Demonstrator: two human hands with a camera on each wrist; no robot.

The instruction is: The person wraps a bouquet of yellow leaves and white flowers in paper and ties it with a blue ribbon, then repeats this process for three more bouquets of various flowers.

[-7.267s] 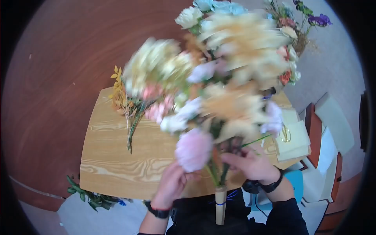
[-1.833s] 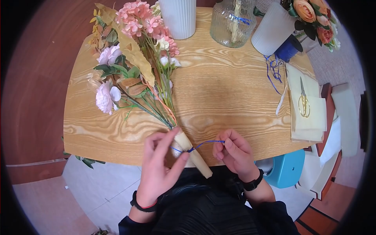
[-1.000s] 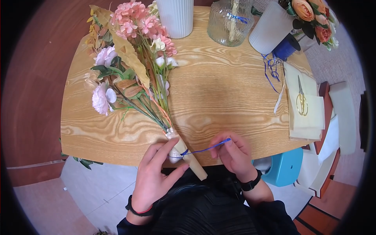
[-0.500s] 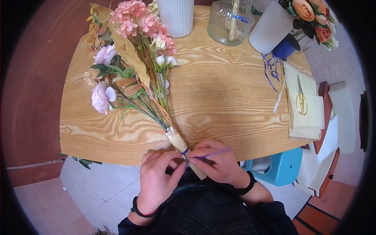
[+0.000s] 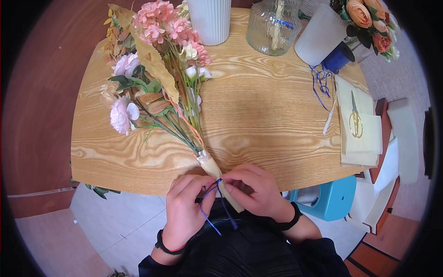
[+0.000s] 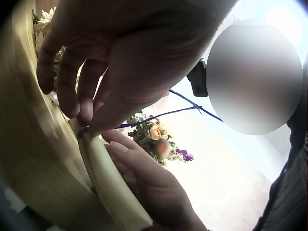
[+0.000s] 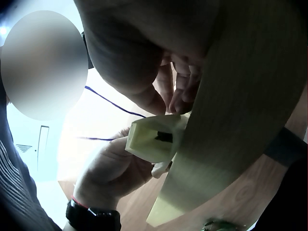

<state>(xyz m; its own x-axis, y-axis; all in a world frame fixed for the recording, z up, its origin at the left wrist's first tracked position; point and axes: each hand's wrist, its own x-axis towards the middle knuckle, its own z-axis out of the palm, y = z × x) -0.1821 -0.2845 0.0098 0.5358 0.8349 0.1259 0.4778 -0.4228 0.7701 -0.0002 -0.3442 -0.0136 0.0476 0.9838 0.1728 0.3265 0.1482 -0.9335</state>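
A bouquet of artificial flowers, with pink hydrangea [image 5: 159,21] and a pale lilac bloom [image 5: 121,115], lies slantwise on the wooden table [image 5: 272,106]. Its stems run into a cream paper wrap [image 5: 211,167] that reaches past the front edge. Blue ribbon [image 5: 234,225] goes round the wrap, its two tails hanging toward the body. My left hand [image 5: 187,207] pinches the ribbon at the knot from the left. From the right, my right hand [image 5: 258,191] pinches it too, fingertips almost meeting. The left wrist view shows the wrap [image 6: 110,187] below both hands; fingertips partly hide the knot.
Scissors [image 5: 355,122] lie on cream paper sheets [image 5: 364,150] at the right. A blue ribbon spool [image 5: 339,58] trails loose ribbon near a tilted white vase [image 5: 320,34]. A glass vase [image 5: 272,32] and another white vase [image 5: 210,21] stand at the back.
The bouquet, held up earlier, lies on the table. My right hand, drawn out to the right with the ribbon's end, has come in to the knot; both tails now hang down.
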